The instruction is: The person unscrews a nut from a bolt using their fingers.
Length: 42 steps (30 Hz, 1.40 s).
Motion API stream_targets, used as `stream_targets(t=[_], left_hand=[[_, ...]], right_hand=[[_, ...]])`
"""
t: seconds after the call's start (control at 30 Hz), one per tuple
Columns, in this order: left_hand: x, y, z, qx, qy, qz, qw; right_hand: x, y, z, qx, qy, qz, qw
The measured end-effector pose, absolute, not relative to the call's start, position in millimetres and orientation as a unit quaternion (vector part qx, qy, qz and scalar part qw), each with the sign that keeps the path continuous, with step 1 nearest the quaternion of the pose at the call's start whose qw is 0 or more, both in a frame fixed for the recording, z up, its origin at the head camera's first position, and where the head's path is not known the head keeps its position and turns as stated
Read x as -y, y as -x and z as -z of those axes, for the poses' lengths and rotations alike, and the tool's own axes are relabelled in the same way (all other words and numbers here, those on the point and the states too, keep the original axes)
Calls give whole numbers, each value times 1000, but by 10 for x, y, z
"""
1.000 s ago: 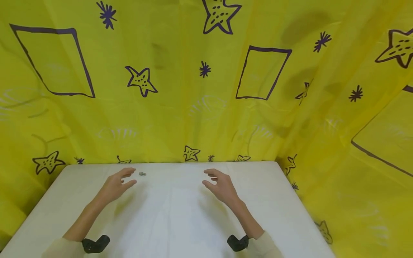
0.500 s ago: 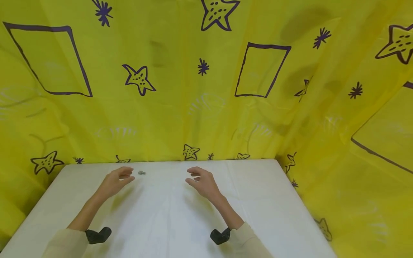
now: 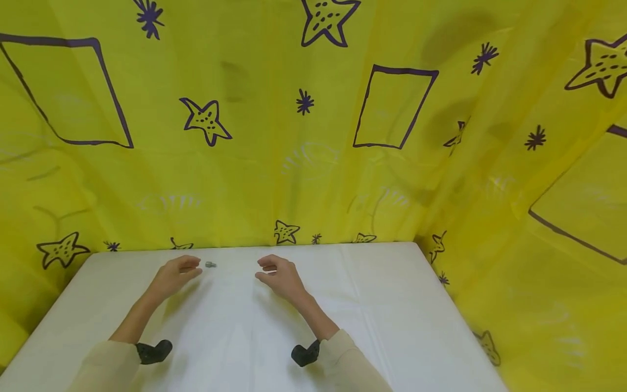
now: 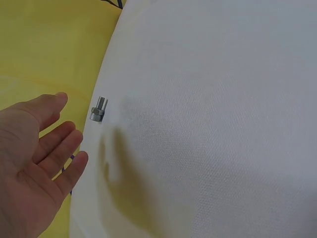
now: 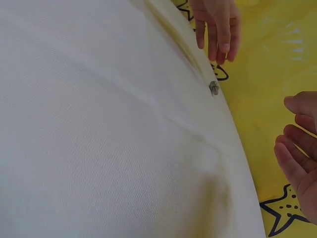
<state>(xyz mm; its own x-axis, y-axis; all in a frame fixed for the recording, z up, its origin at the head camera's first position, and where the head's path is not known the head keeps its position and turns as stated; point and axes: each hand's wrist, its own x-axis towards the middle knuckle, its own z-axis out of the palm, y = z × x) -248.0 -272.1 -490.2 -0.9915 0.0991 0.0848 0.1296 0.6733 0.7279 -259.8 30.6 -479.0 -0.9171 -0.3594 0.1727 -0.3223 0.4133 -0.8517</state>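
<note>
A small silver bolt (image 3: 210,264) with a hex-shaped end lies on the white table near its far edge. In the left wrist view the bolt (image 4: 97,114) shows its thin shank pointing away from the hand. My left hand (image 3: 173,279) hovers just left of it, fingers relaxed and thumb apart, holding nothing; its shadow falls on the cloth below. To the right of the bolt, across a gap, my right hand (image 3: 283,279) is also raised over the table with loose fingers and nothing in them. Both palms face inward, towards each other.
The white-covered table (image 3: 401,326) meets a yellow curtain (image 3: 264,179) with drawn stars and rectangles along its far side. More yellow curtain (image 3: 553,305) hangs along the right side. Each wrist carries a black camera mount (image 3: 155,352).
My right hand has moved left, closer to the bolt and the left hand. The left hand has barely moved, and the bolt stays where it lay. The head view has shifted slightly.
</note>
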Motion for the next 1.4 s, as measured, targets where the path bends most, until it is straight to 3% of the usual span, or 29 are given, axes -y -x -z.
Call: stream_targets(t=[0.73, 1.4], left_hand=[[2737, 2610, 5004, 915, 60, 398, 19], [2706, 2692, 5120, 914, 50, 399, 48]], right_hand=[[124, 2774, 5060, -821, 192, 535, 51], [574, 2946, 5120, -835, 200, 504, 89]])
